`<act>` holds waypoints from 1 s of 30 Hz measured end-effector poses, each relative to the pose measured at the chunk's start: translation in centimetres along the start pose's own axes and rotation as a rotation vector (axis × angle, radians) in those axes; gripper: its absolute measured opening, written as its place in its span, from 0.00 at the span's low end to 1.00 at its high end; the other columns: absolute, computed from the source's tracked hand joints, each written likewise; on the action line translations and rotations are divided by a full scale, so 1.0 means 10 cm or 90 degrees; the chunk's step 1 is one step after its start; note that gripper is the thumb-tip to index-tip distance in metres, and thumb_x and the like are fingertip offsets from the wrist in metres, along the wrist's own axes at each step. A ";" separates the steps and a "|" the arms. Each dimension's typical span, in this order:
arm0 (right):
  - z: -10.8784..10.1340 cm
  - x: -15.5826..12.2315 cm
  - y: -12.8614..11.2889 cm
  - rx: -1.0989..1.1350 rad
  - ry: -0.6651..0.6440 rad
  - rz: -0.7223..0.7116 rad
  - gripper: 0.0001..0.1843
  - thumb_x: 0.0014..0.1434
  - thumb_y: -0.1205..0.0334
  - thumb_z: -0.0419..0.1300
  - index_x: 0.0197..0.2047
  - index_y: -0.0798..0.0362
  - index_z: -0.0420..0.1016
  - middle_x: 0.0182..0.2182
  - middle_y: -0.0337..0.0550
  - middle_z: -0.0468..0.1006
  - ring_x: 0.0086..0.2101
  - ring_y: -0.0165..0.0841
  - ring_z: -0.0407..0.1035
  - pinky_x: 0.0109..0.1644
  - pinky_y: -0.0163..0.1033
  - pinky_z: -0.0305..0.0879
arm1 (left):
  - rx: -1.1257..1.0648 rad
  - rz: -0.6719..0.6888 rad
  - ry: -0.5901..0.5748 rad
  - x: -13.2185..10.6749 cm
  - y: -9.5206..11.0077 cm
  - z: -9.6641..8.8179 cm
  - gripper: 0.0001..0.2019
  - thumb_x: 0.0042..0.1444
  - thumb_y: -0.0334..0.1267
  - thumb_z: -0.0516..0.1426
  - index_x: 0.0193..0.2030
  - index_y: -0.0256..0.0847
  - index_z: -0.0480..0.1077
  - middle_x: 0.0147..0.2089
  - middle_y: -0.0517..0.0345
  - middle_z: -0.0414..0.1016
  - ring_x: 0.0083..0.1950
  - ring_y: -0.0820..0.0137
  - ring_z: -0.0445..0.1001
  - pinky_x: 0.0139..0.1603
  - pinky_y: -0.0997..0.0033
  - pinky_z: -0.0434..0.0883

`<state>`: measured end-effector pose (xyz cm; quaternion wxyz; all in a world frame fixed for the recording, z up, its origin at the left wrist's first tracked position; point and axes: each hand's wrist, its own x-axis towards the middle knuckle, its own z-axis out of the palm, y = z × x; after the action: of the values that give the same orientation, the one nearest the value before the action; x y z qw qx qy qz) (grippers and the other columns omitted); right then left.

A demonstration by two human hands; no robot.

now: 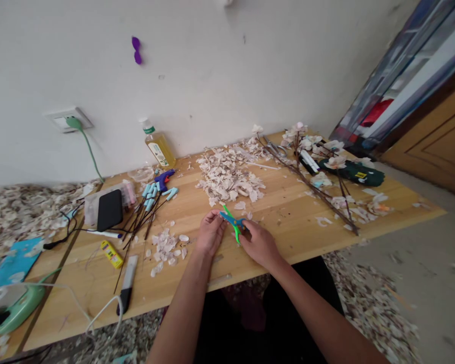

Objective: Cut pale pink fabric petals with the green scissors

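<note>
Your right hand point(261, 244) grips green-and-blue scissors point(233, 221) angled 5-to-11 o'clock, tips at 11; can't tell if your left hand point(211, 232) holds anything.

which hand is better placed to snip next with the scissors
Right, I'd judge: the right hand grips the scissors by the handle end, while the left hand sits by the blade tips.

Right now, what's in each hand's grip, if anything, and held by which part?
Right hand: blue-and-green scissors, by the handles. Left hand: can't tell; anything in that grip is too small to make out.
</note>
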<state>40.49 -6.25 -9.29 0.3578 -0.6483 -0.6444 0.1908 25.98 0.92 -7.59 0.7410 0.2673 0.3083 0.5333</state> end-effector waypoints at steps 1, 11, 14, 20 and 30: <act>0.00 0.00 0.00 0.000 -0.001 -0.001 0.07 0.61 0.56 0.60 0.41 0.48 0.71 0.36 0.43 0.78 0.37 0.39 0.72 0.39 0.39 0.61 | 0.003 0.000 0.000 0.00 0.00 0.00 0.16 0.38 0.35 0.73 0.31 0.36 0.74 0.29 0.61 0.75 0.31 0.76 0.73 0.38 0.75 0.71; 0.01 0.01 0.01 -0.019 0.004 0.009 0.05 0.61 0.62 0.58 0.42 0.49 0.71 0.37 0.44 0.78 0.38 0.39 0.72 0.39 0.40 0.62 | 0.036 -0.001 -0.018 0.00 0.00 -0.03 0.13 0.43 0.37 0.71 0.31 0.36 0.74 0.30 0.60 0.74 0.31 0.76 0.72 0.37 0.75 0.71; 0.02 0.02 0.02 -0.019 0.004 0.008 0.06 0.61 0.62 0.57 0.42 0.48 0.71 0.38 0.45 0.78 0.38 0.40 0.72 0.40 0.40 0.62 | 0.052 0.002 -0.022 0.01 0.00 -0.04 0.13 0.43 0.37 0.71 0.31 0.36 0.74 0.29 0.60 0.74 0.30 0.76 0.72 0.37 0.75 0.70; 0.03 0.02 0.04 -0.032 0.007 -0.008 0.05 0.61 0.63 0.56 0.41 0.49 0.70 0.38 0.46 0.77 0.38 0.39 0.71 0.39 0.40 0.62 | 0.096 0.051 -0.022 0.02 0.01 -0.05 0.15 0.43 0.38 0.71 0.36 0.39 0.75 0.28 0.61 0.74 0.27 0.77 0.70 0.31 0.77 0.67; 0.06 0.02 0.07 -0.035 0.010 -0.012 0.06 0.61 0.65 0.55 0.41 0.49 0.71 0.38 0.45 0.77 0.39 0.39 0.71 0.40 0.40 0.63 | 0.137 0.073 0.004 0.03 0.01 -0.06 0.13 0.41 0.42 0.72 0.31 0.41 0.76 0.28 0.61 0.75 0.28 0.75 0.71 0.34 0.75 0.68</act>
<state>40.61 -5.85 -10.13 0.3466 -0.6534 -0.6525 0.1646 25.55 1.24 -7.91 0.6756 0.3604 0.3504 0.5394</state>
